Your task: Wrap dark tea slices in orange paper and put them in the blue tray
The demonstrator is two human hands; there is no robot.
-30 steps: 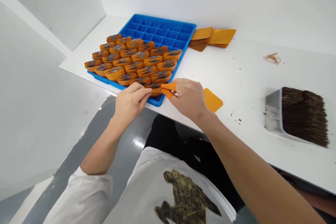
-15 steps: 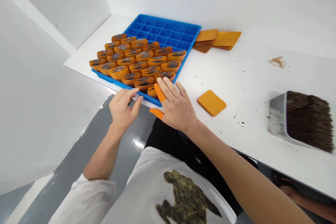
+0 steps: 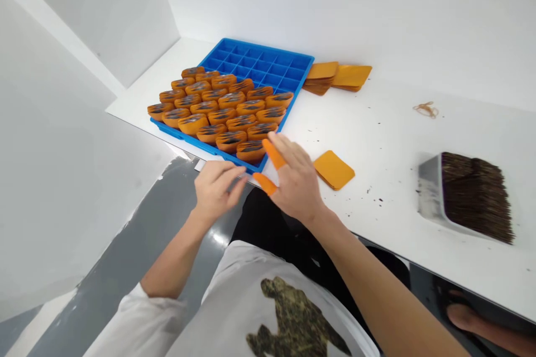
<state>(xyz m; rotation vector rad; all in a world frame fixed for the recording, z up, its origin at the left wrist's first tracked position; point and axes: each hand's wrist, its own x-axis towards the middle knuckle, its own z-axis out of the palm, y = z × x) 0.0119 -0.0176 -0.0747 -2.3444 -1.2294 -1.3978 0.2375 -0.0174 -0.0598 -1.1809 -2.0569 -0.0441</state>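
Note:
A blue divided tray (image 3: 268, 75) carries rows of curled orange bundles with dark edges showing between their layers. The nearest bundle (image 3: 251, 152) sits in the front right corner. Just off that corner is my right hand (image 3: 297, 184), open and holding nothing, orange covers on its thumb and index finger. My left hand (image 3: 215, 189) hovers by the tray's front edge, fingers loosely bent and thumb apart, with nothing visible in it. A small stack of orange rounded cards (image 3: 334, 169) lies on the table, right of my right hand.
Two more orange card stacks (image 3: 352, 76) lie beside the tray's back right. Thin rubber bands (image 3: 426, 110) rest farther right. A clear container (image 3: 431, 189) on its side holds many thin dark brown sheets (image 3: 477, 195). Dark crumbs dot the white table (image 3: 393, 139).
Both hands have moved away from the tray's front right corner, toward the right. The corner bundle, partly covered by the right hand before, now shows fully. The view has shifted slightly.

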